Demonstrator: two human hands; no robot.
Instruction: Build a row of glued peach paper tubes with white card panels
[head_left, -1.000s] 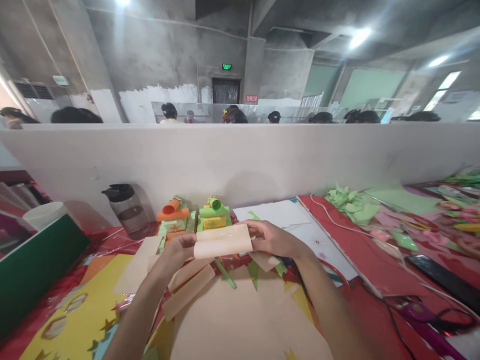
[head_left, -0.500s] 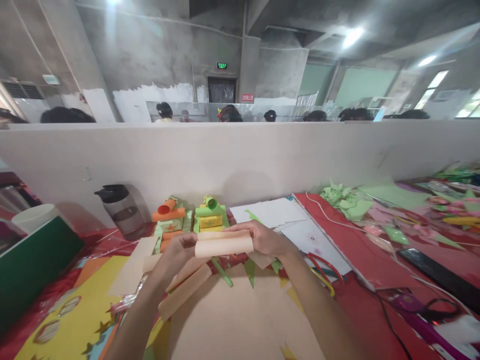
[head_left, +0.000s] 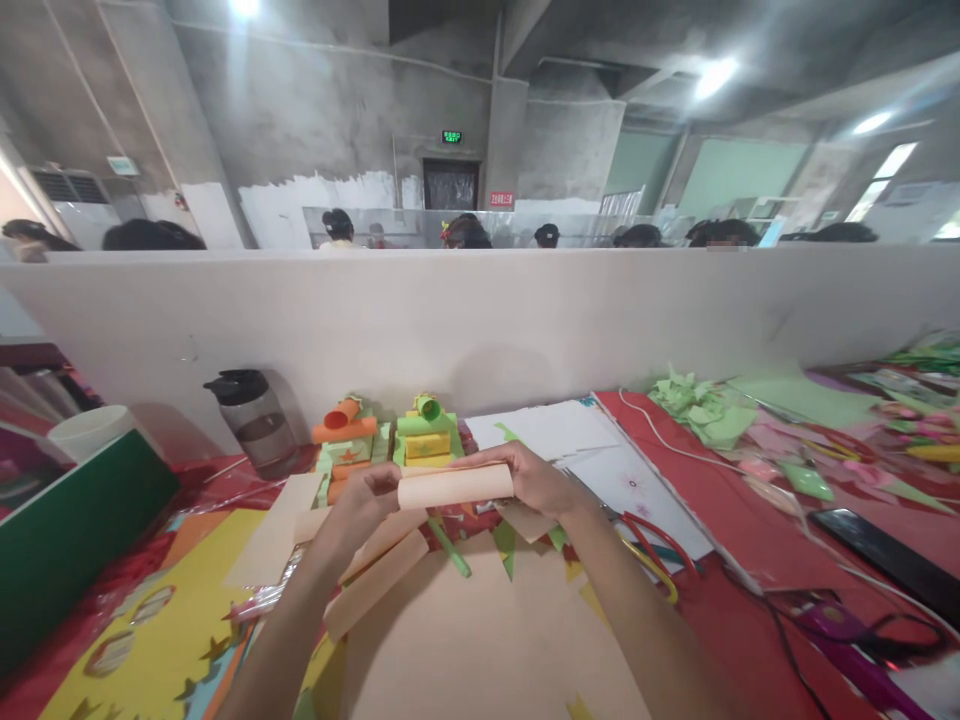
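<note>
Taking your roll as the middle of the clock, nearest you at 6 is that big peach sheet (head_left: 480, 640), with small yellow and green scraps around its edges. It looks mostly unused to me. At 8, further out, there's a yellow sheet (head_left: 172, 620) with star shapes near its edge; at 7, two curled peach pieces (head_left: 375, 590) lie close together, one loosely bent over.

Your actual piece, the peach roll (head_left: 454, 488), is up in front of you, over the red tabletop (head_left: 739, 625). Left hand (head_left: 364, 505) has a pinched grip on its left end, right hand (head_left: 540, 480) wraps the right end, fingers closed along the top. So I'd call the tube shape done; can't tell whether the seam is stuck. The curled ones look half-made, so I'd guess those are left. Scissors (head_left: 664, 545) sit at 4, not in use.

Past your hands around 11 are two built-up paper models, an orange-and-green one (head_left: 345, 430) and a green-and-yellow one (head_left: 426, 445), both looking pretty complete. No peach one beside them yet. Bottle (head_left: 259, 425) at 10, white partition (head_left: 480, 310) at 12.
</note>
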